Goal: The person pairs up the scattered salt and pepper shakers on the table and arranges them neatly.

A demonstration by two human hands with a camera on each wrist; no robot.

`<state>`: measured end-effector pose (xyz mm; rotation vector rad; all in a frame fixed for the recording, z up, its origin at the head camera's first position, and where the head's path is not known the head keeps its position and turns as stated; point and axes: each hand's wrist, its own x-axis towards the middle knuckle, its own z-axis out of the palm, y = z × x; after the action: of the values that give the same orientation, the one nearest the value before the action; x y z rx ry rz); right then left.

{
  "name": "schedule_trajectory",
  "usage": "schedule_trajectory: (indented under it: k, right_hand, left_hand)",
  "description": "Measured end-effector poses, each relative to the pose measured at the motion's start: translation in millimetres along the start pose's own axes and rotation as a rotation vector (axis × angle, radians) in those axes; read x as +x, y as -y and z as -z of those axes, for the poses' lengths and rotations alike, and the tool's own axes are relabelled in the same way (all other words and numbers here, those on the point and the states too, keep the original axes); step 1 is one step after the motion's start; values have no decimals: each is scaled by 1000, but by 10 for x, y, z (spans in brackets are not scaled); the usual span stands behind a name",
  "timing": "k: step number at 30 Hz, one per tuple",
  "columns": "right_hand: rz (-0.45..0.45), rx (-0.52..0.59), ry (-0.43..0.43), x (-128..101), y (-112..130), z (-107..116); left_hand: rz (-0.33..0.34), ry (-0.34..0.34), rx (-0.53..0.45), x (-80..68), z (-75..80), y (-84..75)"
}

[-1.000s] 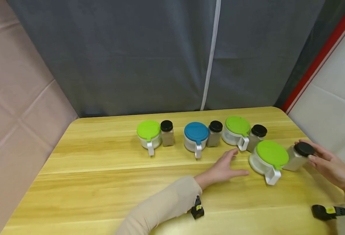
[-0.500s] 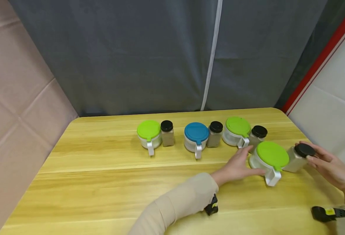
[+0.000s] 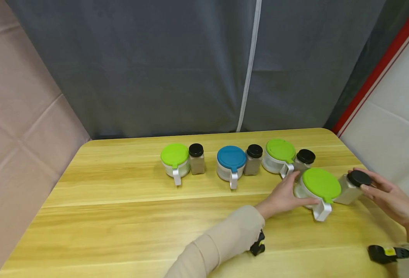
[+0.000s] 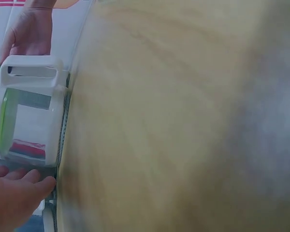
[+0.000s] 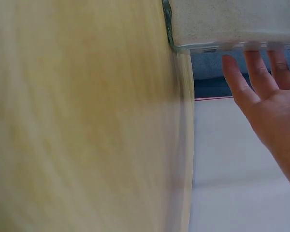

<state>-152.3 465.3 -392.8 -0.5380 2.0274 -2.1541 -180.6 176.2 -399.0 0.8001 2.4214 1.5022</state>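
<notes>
Near pot (image 3: 321,189), green-lidded, upright at the right part of the surface (image 3: 138,220). Near jar (image 3: 348,191) just beside its right side; whether the two touch, cannot tell. Order across, left to right: left hand, pot, jar, right hand.

Left hand (image 3: 284,195) is the nearer one to the pot, at its left flank. Thumb along the near side, tip close to the handle (image 3: 322,211); fingers toward the far side. Thumb and fingers well spread, no closed grip seen. Left wrist view: fingers against or just beside the wall; firm contact uncertain.

Right hand (image 3: 392,199) holds the jar near its top, from the right: thumb at the near side of the black cap (image 3: 360,178), fingers round the far side. Right wrist view: fingertips at the glass, thumb out of sight.

Key relation, as I judge it: pot's round body sits in the left hand's gap, handle toward the person and slightly right. Jar's long axis vertical, right hand nearer. Little room behind: back pot (image 3: 280,150) and back jar (image 3: 302,165) near the left fingertips.
</notes>
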Motion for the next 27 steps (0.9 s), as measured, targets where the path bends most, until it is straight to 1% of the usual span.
schedule_trajectory:
  k: [4, 6, 10, 12, 16, 22, 27]
  right_hand:
    - [3, -3, -2, 1, 4, -8]
    - [3, -7, -6, 0, 7, -10]
    - [4, -1, -2, -2, 10, -10]
    - [8, 11, 11, -3, 14, -10]
    - [21, 28, 37, -10, 22, -10]
    - [20, 15, 41, -7, 29, -22]
    - [19, 1, 54, 1, 40, -41]
  left_hand:
    - [-39, 8, -41, 19, -19, 8]
    - [-45, 14, -42, 24, -26, 0]
    - [-31, 10, -11, 34, -37, -24]
    - [-16, 4, 22, 36, -43, -29]
    - [-3, -3, 44, 40, -64, -41]
    - [-13, -17, 35, 46, -98, -54]
    - [-29, -35, 57, 61, -130, -70]
